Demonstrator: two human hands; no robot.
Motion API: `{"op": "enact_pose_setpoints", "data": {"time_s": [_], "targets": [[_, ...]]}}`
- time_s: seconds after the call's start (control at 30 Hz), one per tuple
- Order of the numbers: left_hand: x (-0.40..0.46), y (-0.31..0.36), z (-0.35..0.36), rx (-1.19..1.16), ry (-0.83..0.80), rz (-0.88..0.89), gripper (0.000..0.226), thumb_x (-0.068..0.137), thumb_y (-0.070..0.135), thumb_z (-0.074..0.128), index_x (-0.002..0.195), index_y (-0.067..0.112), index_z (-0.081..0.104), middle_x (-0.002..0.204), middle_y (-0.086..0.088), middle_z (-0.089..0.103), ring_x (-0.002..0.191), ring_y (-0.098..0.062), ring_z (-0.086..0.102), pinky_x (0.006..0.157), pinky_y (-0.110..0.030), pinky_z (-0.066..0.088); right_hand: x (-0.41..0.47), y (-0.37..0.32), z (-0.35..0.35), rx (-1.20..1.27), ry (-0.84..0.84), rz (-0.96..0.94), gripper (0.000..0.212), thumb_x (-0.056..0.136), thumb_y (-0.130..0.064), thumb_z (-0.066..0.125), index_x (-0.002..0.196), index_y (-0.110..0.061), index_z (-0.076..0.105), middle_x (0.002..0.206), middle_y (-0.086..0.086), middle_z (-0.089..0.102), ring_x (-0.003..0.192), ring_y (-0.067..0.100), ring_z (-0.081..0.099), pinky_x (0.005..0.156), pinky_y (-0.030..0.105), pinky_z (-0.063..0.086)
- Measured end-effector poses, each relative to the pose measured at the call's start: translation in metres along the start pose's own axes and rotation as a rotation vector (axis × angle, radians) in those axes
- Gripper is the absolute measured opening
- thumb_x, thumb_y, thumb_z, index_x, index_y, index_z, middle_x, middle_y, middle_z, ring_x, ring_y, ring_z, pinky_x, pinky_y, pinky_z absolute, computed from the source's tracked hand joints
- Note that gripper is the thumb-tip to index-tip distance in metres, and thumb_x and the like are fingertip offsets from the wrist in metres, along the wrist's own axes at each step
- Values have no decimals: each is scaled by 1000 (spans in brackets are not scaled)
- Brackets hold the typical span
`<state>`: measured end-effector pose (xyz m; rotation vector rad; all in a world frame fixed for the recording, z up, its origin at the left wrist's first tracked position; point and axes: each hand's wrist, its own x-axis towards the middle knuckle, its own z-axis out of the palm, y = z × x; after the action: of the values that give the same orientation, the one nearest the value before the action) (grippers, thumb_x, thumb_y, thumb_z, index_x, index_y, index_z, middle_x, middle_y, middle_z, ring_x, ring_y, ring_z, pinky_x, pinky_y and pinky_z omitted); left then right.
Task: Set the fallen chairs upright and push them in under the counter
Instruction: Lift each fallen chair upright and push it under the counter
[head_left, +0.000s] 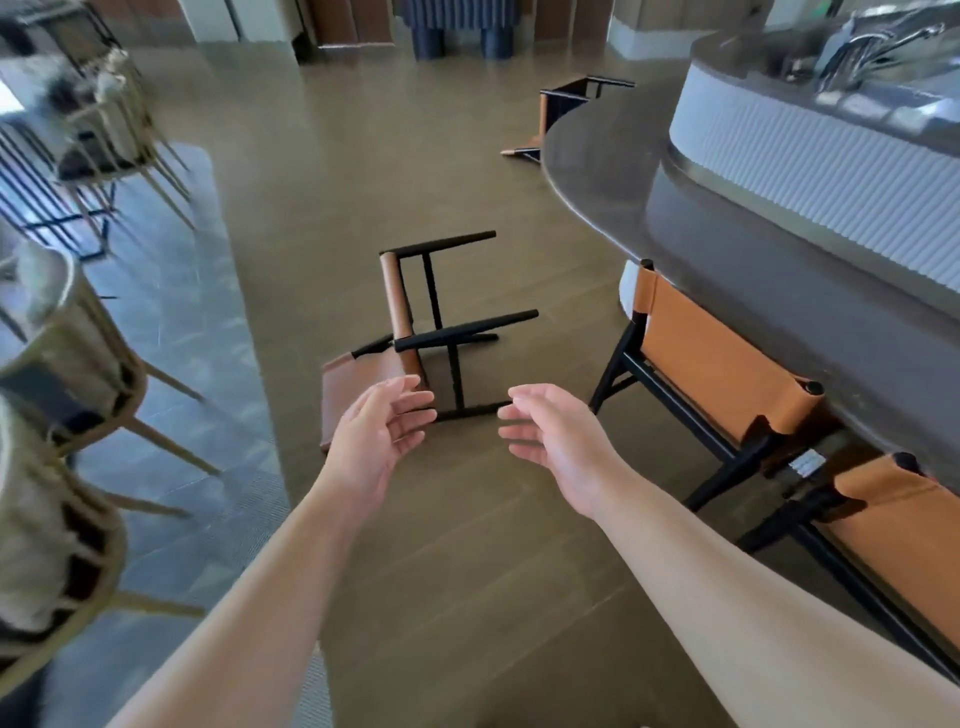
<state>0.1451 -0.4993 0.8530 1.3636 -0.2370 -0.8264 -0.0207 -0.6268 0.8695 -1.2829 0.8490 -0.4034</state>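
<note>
Our left hand (382, 431) and right hand (550, 431) reach out open and empty toward the nearer fallen chair (415, 338) lying on the floor (467, 571) beside the bench (727, 218), which we should grip by its frame and tip upright steadily.

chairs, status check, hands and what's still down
Left hand and right hand open, empty. Near fallen chair untouched; far fallen chair down too. Floor between looks unobstructed.
</note>
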Motion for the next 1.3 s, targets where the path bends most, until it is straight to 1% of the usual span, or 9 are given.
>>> {"op": "enact_pose_setpoints", "data": {"time_s": [0.17,0.33,0.5,0.6,0.73,0.8,1.0,1.17,1.3], "targets": [[14,13,-52,-73,90,12,26,100,26,48,114,15,66,102,-8,75,91,-20,71,78,-33,50,30,-9,56,-42,-90,2,19,98,-30,54,111,-21,65,105,2,72,95,17,71,86,36,59],[38,22,-81,-57,131,21,36,86,39,54,113,20,69,107,-7,75,97,-22,71,79,-33,49,71,-12,89,-4,-147,32,17,97,-27,55,108,-21,66,102,2,73,93,18,71,83,35,59],[85,34,-98,-41,218,28,30,92,33,50,109,19,70,104,-6,75,92,-20,71,84,-36,50,135,-15,113,20,-213,54,16,97,-26,54,107,-21,66,102,4,73,91,16,71,79,31,58],[117,45,-103,-12,252,35,28,96,30,48,110,19,69,103,-5,75,87,-16,72,82,-35,50,182,-22,127,41,-257,69,16,96,-25,55,106,-21,67,101,5,72,89,16,71,78,31,58],[158,63,-108,-4,290,3,28,99,28,48,114,18,68,105,-6,75,94,-19,70,83,-35,49,239,-40,144,42,-322,93,16,96,-24,54,107,-20,66,96,1,72,86,12,69,77,31,56],[178,73,-111,4,310,1,26,99,29,49,113,18,69,107,-7,74,94,-20,70,81,-34,49,266,-49,149,32,-350,93,16,95,-23,55,106,-21,66,97,1,72,88,14,69,79,31,57],[219,93,-122,-7,401,20,21,99,28,54,110,21,71,104,-6,73,79,-14,64,65,-28,43,329,-72,171,5,-409,107,15,96,-23,56,107,-17,66,100,6,70,87,17,67,83,36,57],[240,112,-144,-11,434,45,20,98,27,55,104,23,74,102,-6,73,77,-14,64,65,-29,41,356,-83,203,5,-458,126,15,97,-19,55,106,-15,66,94,2,68,83,15,65,78,33,56],[258,126,-174,-8,442,66,20,96,31,57,104,26,75,105,-6,73,80,-15,66,65,-26,46,377,-89,234,-4,-474,135,15,97,-16,54,106,-12,65,92,4,67,82,16,63,75,32,53]]}}
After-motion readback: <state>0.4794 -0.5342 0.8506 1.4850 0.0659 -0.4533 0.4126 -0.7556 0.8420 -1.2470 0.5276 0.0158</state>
